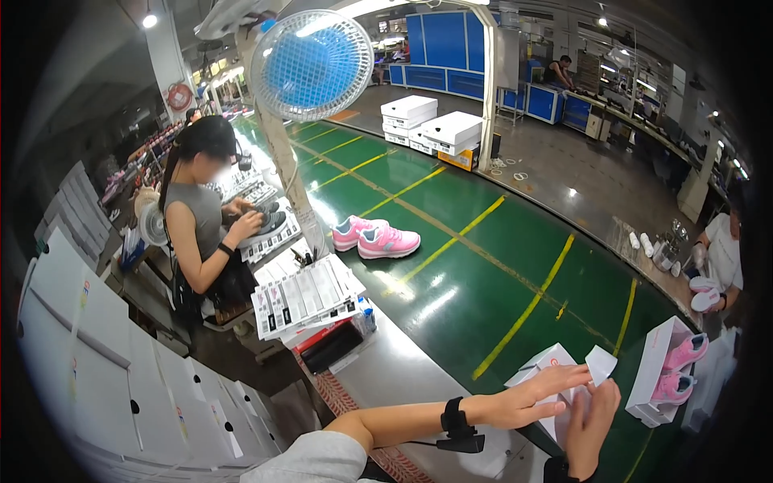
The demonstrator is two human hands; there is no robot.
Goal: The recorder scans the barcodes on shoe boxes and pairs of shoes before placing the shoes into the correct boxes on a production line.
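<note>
Pressing flat on white box (538, 366), left hand (527, 400) open; right hand (590, 427) pinches paper (601, 364) beside shoe box (651, 372).

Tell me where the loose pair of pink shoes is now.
In the head view, the pink shoes stand centre-left on the green belt, right of the fan pole.

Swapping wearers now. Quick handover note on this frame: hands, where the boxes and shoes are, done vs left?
Left hand: open, flat on the white shoebox at the near belt edge.
Right hand: pinching white wrapping paper above that box.
Open shoebox to the right holds a pink pair. Another pink pair lies loose on the green belt.
Done: one pair boxed, lid not on.
Left: whether the box under the hands holds shoes cannot be seen; the loose pair is unboxed.
</note>
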